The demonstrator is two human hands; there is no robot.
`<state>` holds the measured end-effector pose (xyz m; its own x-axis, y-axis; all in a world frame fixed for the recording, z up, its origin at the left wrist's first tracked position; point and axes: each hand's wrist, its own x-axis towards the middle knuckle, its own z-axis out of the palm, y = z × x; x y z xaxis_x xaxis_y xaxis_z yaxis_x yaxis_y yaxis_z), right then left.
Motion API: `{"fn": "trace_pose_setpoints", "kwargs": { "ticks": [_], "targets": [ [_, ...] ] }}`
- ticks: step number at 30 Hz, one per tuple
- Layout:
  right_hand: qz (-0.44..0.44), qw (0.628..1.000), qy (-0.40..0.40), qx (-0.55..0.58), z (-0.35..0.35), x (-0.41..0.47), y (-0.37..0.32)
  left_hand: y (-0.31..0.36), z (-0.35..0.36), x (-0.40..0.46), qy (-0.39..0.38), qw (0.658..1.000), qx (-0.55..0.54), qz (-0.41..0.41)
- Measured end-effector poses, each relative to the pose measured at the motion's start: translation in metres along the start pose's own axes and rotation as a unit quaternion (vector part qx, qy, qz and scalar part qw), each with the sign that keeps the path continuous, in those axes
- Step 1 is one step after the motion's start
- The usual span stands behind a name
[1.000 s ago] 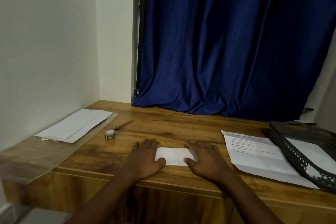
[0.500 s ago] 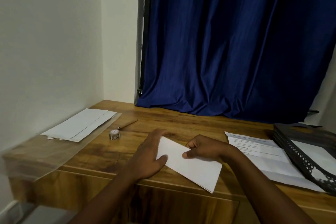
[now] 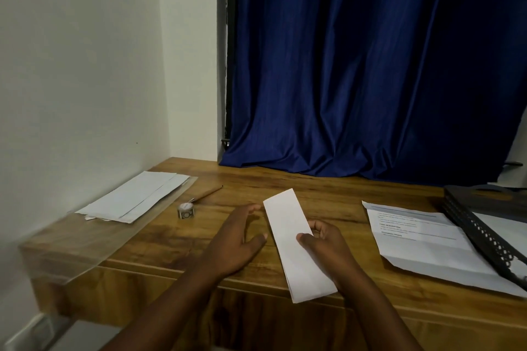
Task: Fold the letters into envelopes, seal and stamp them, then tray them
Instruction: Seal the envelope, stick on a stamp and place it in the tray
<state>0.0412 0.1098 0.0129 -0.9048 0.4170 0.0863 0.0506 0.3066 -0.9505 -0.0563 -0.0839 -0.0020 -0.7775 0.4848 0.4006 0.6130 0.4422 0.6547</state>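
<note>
1. Two hands at work near the front edge of the bench [image 3: 299, 179].
2. Right hand [image 3: 328, 242]: grip closed on the folded letter [image 3: 296, 239], thumb on top, fingers curled under the right edge. Held that way, probably, to lift and turn the paper without undoing the folds.
3. Left hand [image 3: 236, 239]: grip wide and loose, nothing in it, fingers straight, just left of the letter and not touching it. Likely waiting to help, or ready to reach for an envelope.
4. Folded letter: a long, thin white strip, tilted, far end pointing away, near end sticking out past the bench edge. Seems folded enough to fit in an envelope.
5. Further left: a small roll of stamps [image 3: 185, 211] standing on the bench, with a thin brush [image 3: 208, 194] just behind it. Kept close for the sticking and sealing steps, most likely.
6. Far left by the wall: a pile of white envelopes [image 3: 134, 196] on a clear plastic sheet [image 3: 85, 251]. Next stop for the letter, at a guess.
7. To the right: an open printed letter [image 3: 422, 239] with fold lines, lying flat, its right side tucked under the black tray [image 3: 484, 234].
8. Tray at the far right edge, white paper inside. Good spot for dropping finished envelopes.
9. Not yet done for this letter: envelope, seal, stamp, tray.
</note>
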Motion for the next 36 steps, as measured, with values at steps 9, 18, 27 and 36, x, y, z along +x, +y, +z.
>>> {"fn": "trace_pose_setpoints", "kwargs": {
  "ticks": [9, 18, 27, 36],
  "targets": [
    [-0.014, 0.998, 0.047, -0.043, 0.003, 0.004, 0.007, -0.013, -0.078, 0.007, 0.076, 0.997, -0.032, 0.010],
    [-0.021, 0.999, 0.023, -0.044, 0.003, 0.010, 0.009, -0.121, -0.189, 0.033, 0.134, 0.951, 0.211, -0.181],
    [0.004, 0.999, 0.032, -0.016, 0.000, 0.018, 0.013, -0.190, -0.210, 0.054, 0.007, 0.889, 0.341, -0.305],
    [-0.006, 0.999, 0.034, -0.023, -0.003, 0.018, 0.010, -0.186, -0.205, 0.071, 0.030, 0.865, 0.432, -0.254]
  ]
}}
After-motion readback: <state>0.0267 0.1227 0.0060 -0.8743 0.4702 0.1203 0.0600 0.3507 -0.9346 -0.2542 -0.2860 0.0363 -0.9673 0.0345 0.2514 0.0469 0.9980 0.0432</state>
